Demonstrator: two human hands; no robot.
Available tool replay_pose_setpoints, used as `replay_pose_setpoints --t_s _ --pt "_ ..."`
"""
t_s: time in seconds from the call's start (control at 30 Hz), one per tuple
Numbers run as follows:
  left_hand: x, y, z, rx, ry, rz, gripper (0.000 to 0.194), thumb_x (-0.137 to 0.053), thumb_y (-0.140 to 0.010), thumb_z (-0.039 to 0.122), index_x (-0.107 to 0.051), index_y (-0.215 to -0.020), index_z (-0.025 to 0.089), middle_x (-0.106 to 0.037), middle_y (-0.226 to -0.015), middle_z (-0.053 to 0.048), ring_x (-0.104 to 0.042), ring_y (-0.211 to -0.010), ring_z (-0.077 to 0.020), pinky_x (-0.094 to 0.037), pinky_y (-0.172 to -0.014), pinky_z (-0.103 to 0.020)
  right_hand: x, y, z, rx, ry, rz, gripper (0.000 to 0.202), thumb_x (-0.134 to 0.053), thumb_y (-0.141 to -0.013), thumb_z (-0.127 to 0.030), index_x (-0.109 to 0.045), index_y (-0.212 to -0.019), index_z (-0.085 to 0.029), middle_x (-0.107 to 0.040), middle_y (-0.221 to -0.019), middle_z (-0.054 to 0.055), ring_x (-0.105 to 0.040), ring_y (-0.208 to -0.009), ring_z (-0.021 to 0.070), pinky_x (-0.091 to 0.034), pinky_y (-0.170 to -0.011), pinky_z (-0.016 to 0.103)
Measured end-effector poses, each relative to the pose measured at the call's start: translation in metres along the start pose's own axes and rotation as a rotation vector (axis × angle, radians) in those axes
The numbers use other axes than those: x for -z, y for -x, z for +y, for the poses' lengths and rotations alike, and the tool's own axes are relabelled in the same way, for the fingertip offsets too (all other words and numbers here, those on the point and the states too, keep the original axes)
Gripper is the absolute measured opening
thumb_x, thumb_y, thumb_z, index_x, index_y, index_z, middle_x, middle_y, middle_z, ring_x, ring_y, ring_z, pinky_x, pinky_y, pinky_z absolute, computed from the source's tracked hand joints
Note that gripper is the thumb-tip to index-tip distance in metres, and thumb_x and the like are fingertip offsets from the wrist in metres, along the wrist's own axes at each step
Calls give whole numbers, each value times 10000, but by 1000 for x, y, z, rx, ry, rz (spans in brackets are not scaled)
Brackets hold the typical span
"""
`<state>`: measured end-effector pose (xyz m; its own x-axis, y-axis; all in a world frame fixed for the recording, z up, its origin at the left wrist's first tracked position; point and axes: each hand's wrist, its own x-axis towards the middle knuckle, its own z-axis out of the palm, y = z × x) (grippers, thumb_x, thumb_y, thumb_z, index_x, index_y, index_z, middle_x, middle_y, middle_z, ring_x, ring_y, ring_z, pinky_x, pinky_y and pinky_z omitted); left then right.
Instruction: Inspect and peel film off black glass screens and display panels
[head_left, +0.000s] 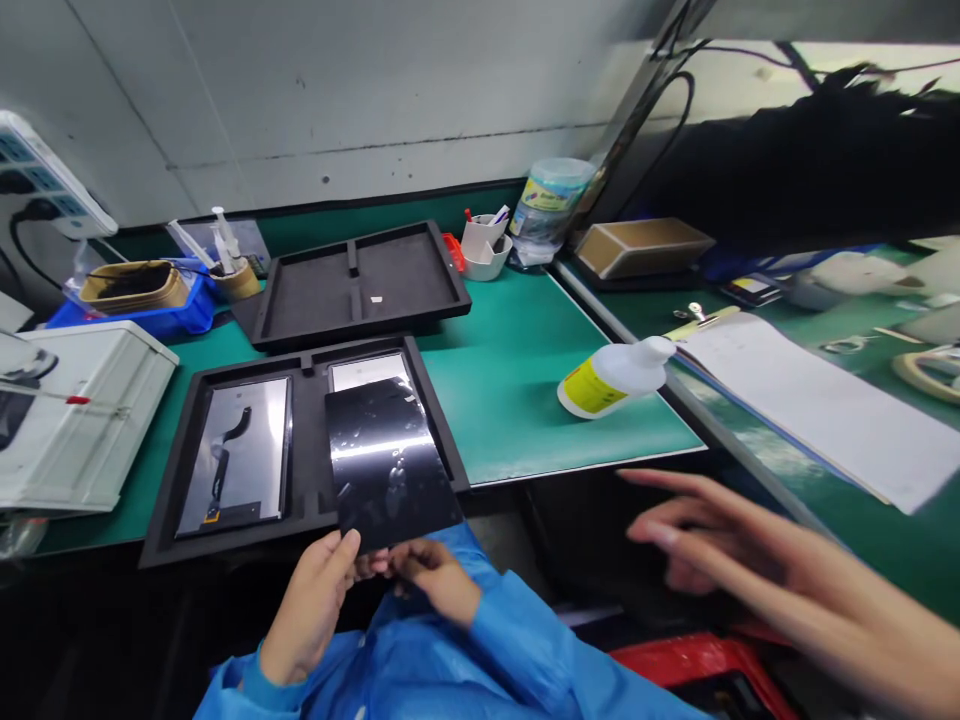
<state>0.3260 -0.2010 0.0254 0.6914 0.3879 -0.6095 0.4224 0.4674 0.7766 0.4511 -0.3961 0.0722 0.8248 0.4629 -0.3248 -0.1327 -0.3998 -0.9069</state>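
Observation:
A dark, glossy display panel (394, 460) is tilted in front of me, its upper part overlapping a foam tray (311, 500). My left hand (311, 600) grips its lower left corner, thumb on the front face and fingers underneath. At the bottom edge, my right hand (439, 578) is closed with curled fingers pinching there; its fingertips are partly hidden. Pale smudges and reflections show on the glossy face. In the tray's left compartment lies another display panel (247, 455), silvery back up, with a dark flex cable. A silvery panel (369, 372) shows behind the held one.
Another person's hand (750, 570) reaches in from the right, finger extended. A white bottle (615, 378) with a yellow label stands on the green mat. Behind are a second black tray (300, 300), a pen cup (484, 250) and a plastic jar (551, 205). A clipboard (817, 400) lies right.

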Motion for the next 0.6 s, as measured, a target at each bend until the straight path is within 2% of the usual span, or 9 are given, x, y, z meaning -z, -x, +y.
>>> replay_pose_setpoints --t_s 0.03,0.1,0.17,0.23,0.3,0.33,0.43,0.5,0.6 --pt "0 1 0 -45 -42 22 704 -737 -623 789 -755 -888 137 -743 -858 -120 -674 -886 -288 -516 -916 -427 -18 -3 12 -26 -55 -69 312 -589 -865 -552 -716 -728 -302 -707 -689 55 -664 -555 203 -568 -585 344" --pt "3 8 -4 -109 -102 58 677 -723 -647 786 -757 -857 143 -733 -850 -105 -650 -869 -270 -517 -869 -390 -40 -13 31 -116 -332 -217 432 -497 -909 -578 -679 -658 -277 -694 -651 61 -662 -567 183 -548 -622 324" --pt "6 18 -11 -136 -119 45 630 -713 -689 763 -745 -814 147 -711 -806 -90 -624 -830 -248 -511 -823 -365 -40 -24 38 -114 -476 -288 549 -449 -894 -684 -674 -666 -239 -677 -635 78 -635 -563 186 -529 -617 332" --pt "8 29 -23 -162 -96 -18 576 -698 -747 723 -722 -770 148 -675 -744 -70 -593 -764 -215 -497 -774 -340 -28 -29 32 -28 -504 -323 654 -424 -848 -793 -691 -797 -198 -675 -680 82 -613 -587 197 -506 -598 341" --pt "9 39 -37 -188 -67 -134 557 -672 -793 698 -710 -755 144 -647 -706 -59 -572 -720 -193 -481 -739 -322 -16 -26 14 144 -443 -383 673 -432 -853 -795 -660 -991 -177 -688 -816 80 -615 -685 206 -495 -640 343" --pt "9 43 -45 -191 -59 -200 566 -660 -801 703 -713 -759 140 -645 -703 -60 -574 -717 -192 -478 -737 -323 -13 -23 3 247 -363 -419 609 -445 -887 -743 -633 -1027 -181 -681 -862 73 -608 -723 203 -486 -669 340" --pt "16 55 -59 -151 -104 -307 605 -617 -811 732 -730 -801 138 -679 -764 -83 -622 -793 -230 -494 -810 -365 -14 -7 -31 451 -2 -466 342 -417 -984 -488 -576 -899 -198 -627 -790 30 -548 -686 176 -421 -662 321" --pt "26 64 -56 -83 -242 -247 637 -568 -823 755 -739 -852 142 -703 -810 -97 -646 -853 -264 -498 -867 -405 -20 3 -46 482 159 -478 280 -363 -996 -370 -539 -855 -203 -591 -706 7 -519 -617 164 -371 -613 310" --pt "45 85 -27 -13 -542 78 691 -538 -811 783 -714 -1067 166 -732 -905 -105 -666 -912 -302 -487 -923 -465 -28 16 -55 527 212 -557 246 -332 -1001 -301 -545 -924 -205 -625 -734 7 -580 -644 170 -367 -626 303"
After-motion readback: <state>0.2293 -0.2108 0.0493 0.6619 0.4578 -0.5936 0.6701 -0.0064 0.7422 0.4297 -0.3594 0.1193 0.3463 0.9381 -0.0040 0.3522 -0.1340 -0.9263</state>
